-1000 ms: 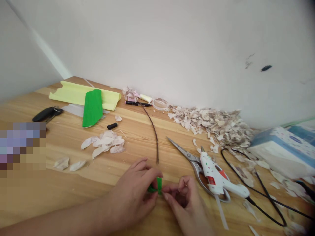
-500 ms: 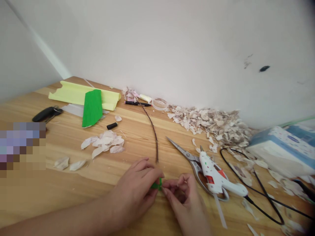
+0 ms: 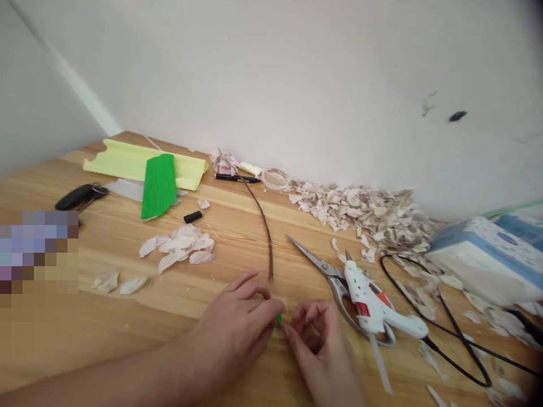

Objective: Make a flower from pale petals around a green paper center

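My left hand (image 3: 241, 316) is closed in a pinch on a small green paper strip (image 3: 279, 321), most of it hidden behind the fingers. From the other side, the thumb and curled fingers of my right hand (image 3: 320, 342) meet the strip's right end. Just beyond my hands lies a thin brown twig (image 3: 266, 232). Silver scissors (image 3: 326, 268) rest to the right, partly under a white glue gun (image 3: 371, 305) with a glue stick (image 3: 380, 364) poking out of its back.
A green crepe paper piece (image 3: 159, 186) lies over yellow paper (image 3: 127, 161) at the back left. Pale petals (image 3: 182, 246) sit in front, near a black cap (image 3: 193, 216). Dried flakes (image 3: 360, 206) line the wall. A tissue pack (image 3: 479, 260) and the black cord (image 3: 456, 322) are at right.
My left thumb and fingers have shifted slightly right over the green paper strip, so less of it shows. My right fingers have curled a little. Everything else on the table stays put.
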A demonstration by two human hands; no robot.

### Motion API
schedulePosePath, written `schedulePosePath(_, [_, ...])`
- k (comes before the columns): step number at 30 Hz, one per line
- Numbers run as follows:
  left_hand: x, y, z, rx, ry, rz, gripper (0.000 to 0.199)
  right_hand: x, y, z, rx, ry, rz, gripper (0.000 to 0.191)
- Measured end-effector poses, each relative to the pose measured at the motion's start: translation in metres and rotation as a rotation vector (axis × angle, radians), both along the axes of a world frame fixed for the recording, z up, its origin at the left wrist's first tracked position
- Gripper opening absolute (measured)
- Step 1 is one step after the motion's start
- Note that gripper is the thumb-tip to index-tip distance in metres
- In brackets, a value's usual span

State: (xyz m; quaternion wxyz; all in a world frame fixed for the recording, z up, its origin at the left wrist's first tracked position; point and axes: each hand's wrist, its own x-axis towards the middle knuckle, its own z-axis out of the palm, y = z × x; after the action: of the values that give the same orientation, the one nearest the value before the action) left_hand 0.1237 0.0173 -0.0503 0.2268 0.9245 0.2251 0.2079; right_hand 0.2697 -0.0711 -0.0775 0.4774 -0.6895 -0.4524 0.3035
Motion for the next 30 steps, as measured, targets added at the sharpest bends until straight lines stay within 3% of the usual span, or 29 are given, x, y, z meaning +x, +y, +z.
schedulePosePath(7, [0.0018,-0.0022,-0.0007,-0.018,0.033,0.014,0.027,0.0028,-0.0072,0.0057,-0.061,-0.27,0.146,0.016])
schedulePosePath(13, [0.0031,-0.0006,-0.0009,-0.05,0.031,0.038,0.036,0.0029,-0.005,0.0062,-0.036,-0.471,0.15,0.022])
schedulePosePath(21, [0.0045,0.0001,-0.0043,-0.088,-0.004,0.051,0.041,0.0042,-0.0063,0.0052,0.019,-0.519,0.143,0.02])
schedulePosePath(30, [0.0025,-0.0022,-0.0032,-0.179,-0.008,0.079,0.049,0.0031,-0.0067,0.0088,-0.043,-0.424,0.122,0.015])
